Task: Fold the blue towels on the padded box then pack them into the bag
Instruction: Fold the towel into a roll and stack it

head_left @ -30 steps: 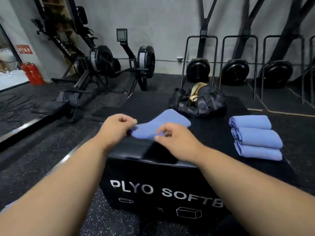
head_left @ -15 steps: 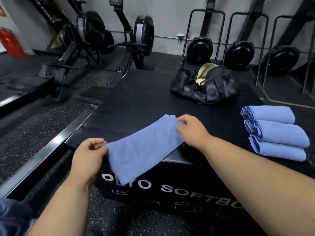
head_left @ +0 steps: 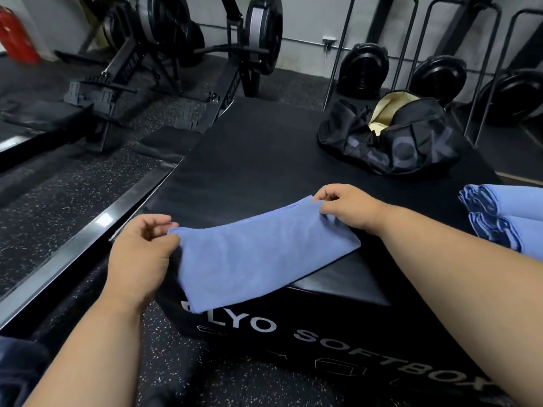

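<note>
Nearest the viewer, two bare forearms reach forward over the front face of a black padded vinyl box (head_left: 338, 292) printed with white lettering. The left hand (head_left: 141, 254) sits at the box's near left corner, thumb and curled fingers pinching the left end of a flat, folded blue cloth towel (head_left: 258, 254). The right hand (head_left: 346, 205) lies farther in and to the right, fingers curled down, pinching the towel's far right corner. Between the two hands the towel is stretched as a long band running diagonally; its lower edge drapes over the box's front lip, covering the first letter of the print, while its right part rests on the box top.

Right of the right hand, at the frame edge, lie rolled blue towels (head_left: 505, 218) stacked on the box top, two visible, cut off by the frame, well apart from the held towel.

Beyond the right hand, at the far right of the box top, sits a black fabric duffel bag (head_left: 390, 142) with grey lettering, its mouth open and a pale cream lining showing.

Beyond the left hand, on the speckled black rubber floor (head_left: 53, 198), stand black rowing machines (head_left: 182, 33) against a grey wall. A red cylinder (head_left: 14, 36) stands at far left; its type cannot be told.
</note>
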A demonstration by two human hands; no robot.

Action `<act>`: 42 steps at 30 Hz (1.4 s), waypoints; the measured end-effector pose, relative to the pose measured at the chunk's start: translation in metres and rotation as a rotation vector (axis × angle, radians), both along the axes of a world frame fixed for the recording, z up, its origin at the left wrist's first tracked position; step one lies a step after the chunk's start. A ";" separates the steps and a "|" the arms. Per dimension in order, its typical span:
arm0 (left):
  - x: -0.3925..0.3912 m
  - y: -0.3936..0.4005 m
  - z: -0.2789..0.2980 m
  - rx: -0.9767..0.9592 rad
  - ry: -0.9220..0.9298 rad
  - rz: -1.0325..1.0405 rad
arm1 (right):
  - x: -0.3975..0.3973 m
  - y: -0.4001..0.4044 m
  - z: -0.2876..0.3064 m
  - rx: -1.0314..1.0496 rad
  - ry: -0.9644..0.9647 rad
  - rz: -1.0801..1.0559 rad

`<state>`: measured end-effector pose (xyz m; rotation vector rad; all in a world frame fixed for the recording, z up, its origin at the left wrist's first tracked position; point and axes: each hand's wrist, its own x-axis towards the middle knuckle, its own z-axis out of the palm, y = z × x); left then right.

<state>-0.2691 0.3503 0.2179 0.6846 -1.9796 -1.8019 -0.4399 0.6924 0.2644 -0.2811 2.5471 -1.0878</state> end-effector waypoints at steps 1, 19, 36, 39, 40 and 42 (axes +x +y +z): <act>-0.001 0.000 -0.001 0.001 -0.004 -0.002 | -0.002 -0.001 0.003 0.034 -0.025 0.058; -0.006 -0.004 -0.006 -0.051 -0.066 -0.047 | -0.049 -0.033 0.042 -0.094 -0.123 0.327; 0.014 -0.007 0.010 -0.381 -0.272 -0.125 | -0.049 -0.008 -0.002 0.078 -0.014 0.084; 0.017 -0.011 0.011 -0.397 -0.274 -0.158 | -0.044 -0.002 -0.002 0.045 -0.037 0.014; 0.018 -0.013 0.010 -0.393 -0.274 -0.158 | -0.044 -0.001 -0.002 0.062 -0.037 0.009; 0.020 -0.017 0.008 -0.395 -0.275 -0.153 | -0.042 0.000 -0.002 0.134 -0.033 0.010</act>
